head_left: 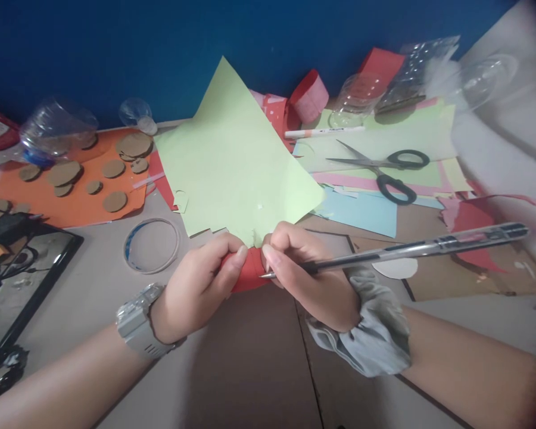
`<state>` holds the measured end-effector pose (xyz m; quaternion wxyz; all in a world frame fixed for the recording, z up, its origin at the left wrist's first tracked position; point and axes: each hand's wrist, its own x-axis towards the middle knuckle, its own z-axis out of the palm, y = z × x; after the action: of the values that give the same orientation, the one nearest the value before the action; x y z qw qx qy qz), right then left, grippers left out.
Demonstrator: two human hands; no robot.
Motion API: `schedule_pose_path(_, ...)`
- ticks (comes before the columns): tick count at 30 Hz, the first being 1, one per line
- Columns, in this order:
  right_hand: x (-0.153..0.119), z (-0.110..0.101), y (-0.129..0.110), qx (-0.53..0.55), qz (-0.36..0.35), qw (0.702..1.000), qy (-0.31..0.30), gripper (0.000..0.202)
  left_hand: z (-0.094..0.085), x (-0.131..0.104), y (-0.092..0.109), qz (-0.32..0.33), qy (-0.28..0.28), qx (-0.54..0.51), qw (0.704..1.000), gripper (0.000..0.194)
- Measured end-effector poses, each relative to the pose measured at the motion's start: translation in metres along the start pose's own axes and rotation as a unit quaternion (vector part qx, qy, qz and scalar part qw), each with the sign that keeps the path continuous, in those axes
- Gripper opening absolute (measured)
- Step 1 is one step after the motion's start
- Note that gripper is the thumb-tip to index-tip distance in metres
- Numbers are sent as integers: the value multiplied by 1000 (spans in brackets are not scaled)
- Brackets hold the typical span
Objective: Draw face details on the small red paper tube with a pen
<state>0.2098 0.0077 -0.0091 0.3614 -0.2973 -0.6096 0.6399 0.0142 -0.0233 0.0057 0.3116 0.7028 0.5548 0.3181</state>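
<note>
Between my two hands is a small piece of red paper (pixel 250 275), pinched from both sides over the table's front edge. My left hand (pixel 203 280), with a grey watch (pixel 143 322) on its wrist, has thumb and fingers closed on the red paper's left part. My right hand (pixel 306 271) grips the right part, and a clear-barrelled pen (pixel 397 250) is tucked in it, its tip pointing left over the paper. A grey scrunchie (pixel 368 333) circles the right wrist. Just beyond my fingers lies a large pale green sheet (pixel 232 161).
Black-handled scissors (pixel 377 167) lie partly open on coloured paper at right, near a white marker (pixel 324 132). At left are a tape roll (pixel 125 247), cardboard discs on an orange sheet (pixel 134 134) and a plastic bottle piece (pixel 56 128). A blue wall (pixel 161 53) stands behind.
</note>
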Motion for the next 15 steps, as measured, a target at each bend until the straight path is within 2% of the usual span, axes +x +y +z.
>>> schedule_pose_path(6,-5,7,0,-6,-27,998,48,34,-1,1,-1,-22,7,-4,1000,26)
schedule_pose_path(11,-5,8,3,35,30,998,53,36,-1,1,0,-25,8,-3,1000,23)
schedule_pose_path(15,-4,6,3,35,46,997,44,35,-1,1,0,-29,7,-6,1000,21)
